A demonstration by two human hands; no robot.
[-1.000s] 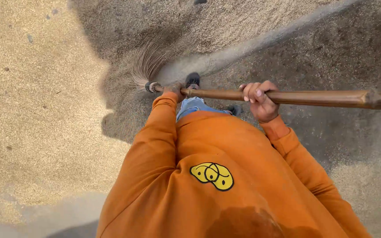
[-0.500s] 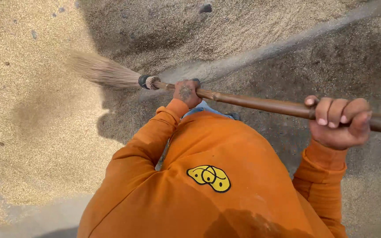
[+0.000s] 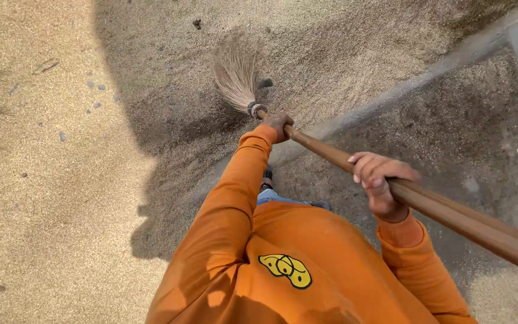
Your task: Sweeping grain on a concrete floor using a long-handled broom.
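Person wears an orange long-sleeved sweatshirt (image 3: pixel 307 258) with ribbed cuffs and a yellow, black-outlined emblem (image 3: pixel 285 269) on the chest; blue garment (image 3: pixel 271 196) visible just below the sweatshirt.

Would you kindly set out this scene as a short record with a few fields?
setting: outdoors, sandy grain-strewn ground, partly in the person's shadow
tool: broom, with straw bristle head and long wooden handle
left hand: grips the handle low, just behind the bristle binding
right hand: grips the handle farther up
broom pose: slanted, bristles on the ground ahead of the person
clothing: orange sweatshirt with a yellow chest patch
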